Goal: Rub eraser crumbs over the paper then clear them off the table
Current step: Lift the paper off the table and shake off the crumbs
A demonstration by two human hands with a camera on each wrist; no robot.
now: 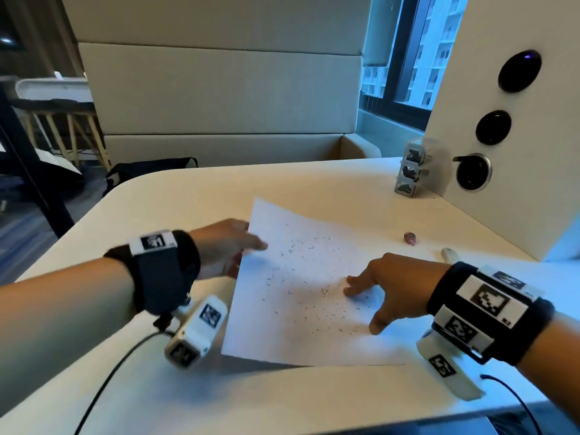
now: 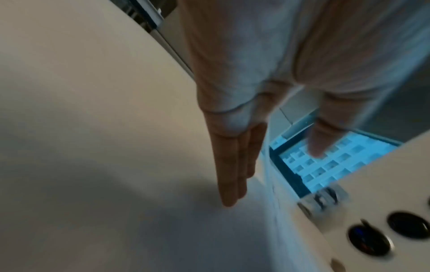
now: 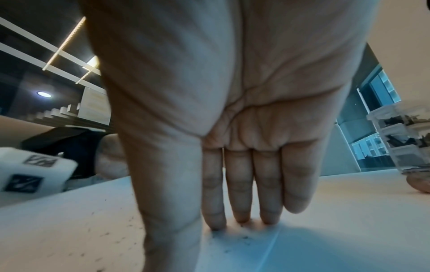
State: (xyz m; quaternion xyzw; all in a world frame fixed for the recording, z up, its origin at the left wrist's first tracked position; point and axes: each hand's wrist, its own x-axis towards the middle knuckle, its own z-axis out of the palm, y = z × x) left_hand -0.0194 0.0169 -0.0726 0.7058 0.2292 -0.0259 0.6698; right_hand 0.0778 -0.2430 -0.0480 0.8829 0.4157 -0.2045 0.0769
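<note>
A white sheet of paper [image 1: 301, 287] lies on the pale table [image 1: 345, 183], turned at an angle, with dark eraser crumbs [image 1: 323, 290] scattered across most of it. The right hand [image 1: 386, 287] is spread over the sheet's right part, fingers straight and close together, their tips [image 3: 242, 215] pressed down on the paper among the crumbs; it grips nothing. The left hand [image 1: 226, 246] is at the sheet's left edge, fingers [image 2: 232, 174] out straight and together, the thumb lying over the paper's edge; from where I stand the paper's left side looks slightly raised there, though I cannot tell whether the fingers under it are lifting it or only touching it.

Off the paper to the right, a small pinkish lump [image 1: 410, 238] sits on the table, and just beyond the right wrist a white pen-like object [image 1: 449, 255] pokes out. Near the far right corner stands a stack of small clear boxes [image 1: 409, 172] with dark bits inside, close to a white panel [image 1: 514, 120] carrying three round black sockets.

Both wrists wear black bands with white camera blocks printed with black-and-white square markers. The left band shows a blurred mark I cannot read; the right one carries small characters that look like "R2".
</note>
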